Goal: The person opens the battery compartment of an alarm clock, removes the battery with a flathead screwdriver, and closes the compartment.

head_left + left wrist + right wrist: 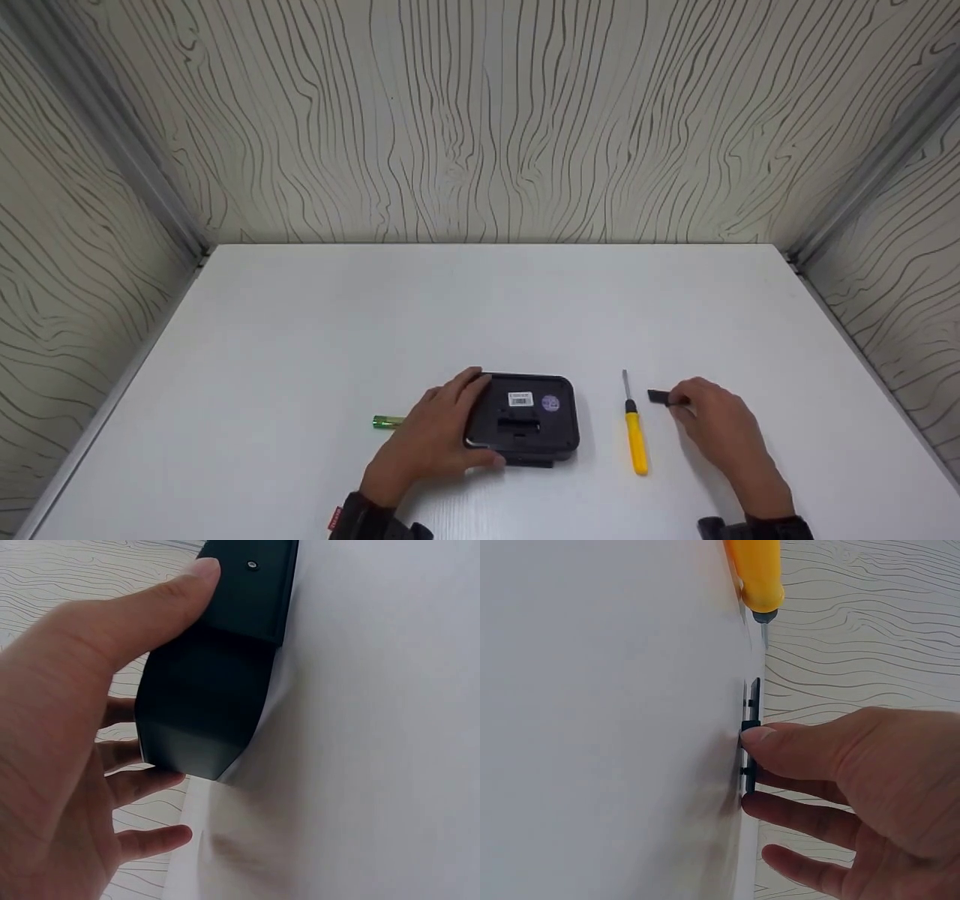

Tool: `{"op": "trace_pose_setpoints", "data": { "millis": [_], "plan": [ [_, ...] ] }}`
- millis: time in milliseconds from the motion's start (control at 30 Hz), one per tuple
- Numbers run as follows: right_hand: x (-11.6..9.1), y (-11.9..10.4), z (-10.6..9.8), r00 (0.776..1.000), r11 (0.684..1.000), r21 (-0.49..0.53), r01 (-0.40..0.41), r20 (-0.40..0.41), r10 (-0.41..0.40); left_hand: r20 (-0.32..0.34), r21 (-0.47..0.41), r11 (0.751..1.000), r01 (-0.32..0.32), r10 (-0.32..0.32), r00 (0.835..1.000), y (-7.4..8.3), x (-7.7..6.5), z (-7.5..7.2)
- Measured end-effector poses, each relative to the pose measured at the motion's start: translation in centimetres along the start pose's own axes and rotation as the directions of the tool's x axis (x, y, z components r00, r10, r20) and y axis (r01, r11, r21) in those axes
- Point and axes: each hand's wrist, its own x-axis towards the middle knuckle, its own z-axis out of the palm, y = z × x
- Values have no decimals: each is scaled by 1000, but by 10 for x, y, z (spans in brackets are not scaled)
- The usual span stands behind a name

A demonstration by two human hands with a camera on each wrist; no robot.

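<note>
A black boxy device (487,427) with rounded corners lies on the white table, its face with a barcode label, a round purple sticker and a rectangular slot turned up. My left hand (439,431) grips its left end, thumb along the near side and fingers at the far left edge. In the left wrist view the thumb presses the device's dark side (210,690), near a small screw. To the right, my right hand (720,427) pinches a small flat black cover (658,397) between thumb and fingers. Small tabs show on this cover (754,701) in the right wrist view.
Between the device and my right hand lies a screwdriver (636,442) with a yellow handle, its tip toward the back. A green battery (387,422) pokes out from behind my left hand. Wood-patterned panels (480,120) stand behind the table and along both sides.
</note>
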Motion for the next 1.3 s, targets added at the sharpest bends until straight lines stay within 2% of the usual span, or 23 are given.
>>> {"op": "trace_pose_setpoints", "data": {
  "millis": [400,633,900,1133,1300],
  "plan": [
    [2,0,2,995,993,-98,71,-62,-77,1,3,1000,2,-2,1000,2,-1,-1],
    [2,-3,-3,997,994,-88,68,-41,-71,17,11,1000,7,-7,1000,2,-1,-1],
    [-1,-18,-19,995,994,-83,72,-67,-78,22,23,1000,10,-11,1000,1,-1,-2],
    [-3,-29,-27,997,996,-68,62,-42,-65,21,36,999,8,-9,1000,1,-1,-2],
    [-6,-36,-32,990,992,-57,110,-82,-114,23,36,999,6,-7,1000,2,0,-1]
  ]
}}
